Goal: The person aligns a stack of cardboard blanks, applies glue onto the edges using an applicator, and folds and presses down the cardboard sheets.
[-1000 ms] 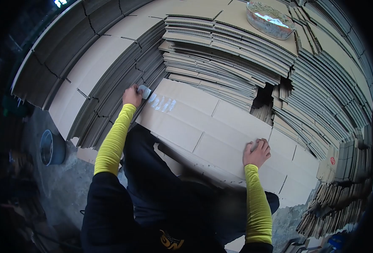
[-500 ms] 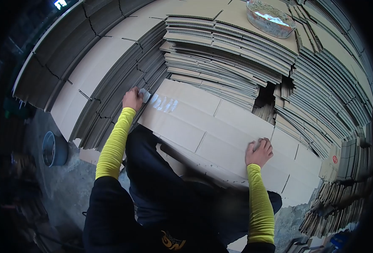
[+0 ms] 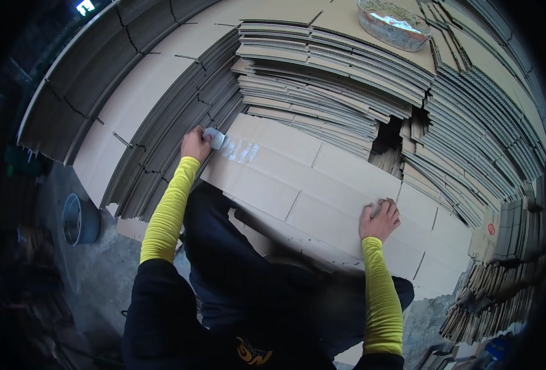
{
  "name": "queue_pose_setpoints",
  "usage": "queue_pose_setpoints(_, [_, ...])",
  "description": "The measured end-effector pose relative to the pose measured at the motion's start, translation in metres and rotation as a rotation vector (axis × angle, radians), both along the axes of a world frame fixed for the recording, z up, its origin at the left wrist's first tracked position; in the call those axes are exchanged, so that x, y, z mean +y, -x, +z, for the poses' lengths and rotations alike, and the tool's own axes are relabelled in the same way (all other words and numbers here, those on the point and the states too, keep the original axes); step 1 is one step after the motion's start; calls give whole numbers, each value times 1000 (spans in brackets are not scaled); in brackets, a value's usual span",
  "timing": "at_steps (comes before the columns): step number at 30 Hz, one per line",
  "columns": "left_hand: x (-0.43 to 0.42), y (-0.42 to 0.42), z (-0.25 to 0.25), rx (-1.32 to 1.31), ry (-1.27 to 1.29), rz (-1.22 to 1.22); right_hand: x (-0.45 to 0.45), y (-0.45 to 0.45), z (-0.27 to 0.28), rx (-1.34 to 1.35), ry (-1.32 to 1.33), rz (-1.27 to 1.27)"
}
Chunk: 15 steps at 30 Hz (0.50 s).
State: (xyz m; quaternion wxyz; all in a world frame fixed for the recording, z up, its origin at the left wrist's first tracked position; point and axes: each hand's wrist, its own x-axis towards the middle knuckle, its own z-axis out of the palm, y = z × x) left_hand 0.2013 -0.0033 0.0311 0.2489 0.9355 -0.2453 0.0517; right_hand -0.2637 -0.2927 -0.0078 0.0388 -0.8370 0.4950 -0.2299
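Note:
A long flat sheet of brown corrugated cardboard [image 3: 341, 179] with slots and crease lines lies across my lap. At its left end my left hand [image 3: 196, 144] is closed on a small flat, pale grey scraper-like piece [image 3: 214, 139]. Shiny wet-looking streaks [image 3: 242, 151] mark the board just to the right of that piece. My right hand [image 3: 380, 220] rests on the right part of the sheet, its fingers curled. Something greyish shows between thumb and fingers there, too small to name.
Stacks of flat cardboard [image 3: 322, 74] rise behind the sheet, with more at left [image 3: 180, 111] and right [image 3: 483, 135]. An oval tub [image 3: 393, 32] of pasty stuff sits on the rear stack. A blue-grey bucket [image 3: 80, 219] stands on the floor at left.
My left hand has turned slightly, and more of the pale grey piece now shows beside the streaks. The right hand has stayed nearly in place on the cardboard.

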Motion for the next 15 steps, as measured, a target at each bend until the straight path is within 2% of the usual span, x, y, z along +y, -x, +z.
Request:
queue_pose_setpoints(3, [3, 2, -15, 87, -59, 35, 1, -2, 1, 0, -6, -2])
queue_pose_setpoints(7, [2, 7, -9, -68, -155, 29, 0, 0, -2, -8, 18, 7])
queue_pose_setpoints(10, [-5, 8, -3, -166, -86, -27, 1, -1, 1, 2, -12, 0])
queue_pose_setpoints(15, [-14, 7, -6, -1, -94, -7, 1, 0, -2, 2, 20, 2])
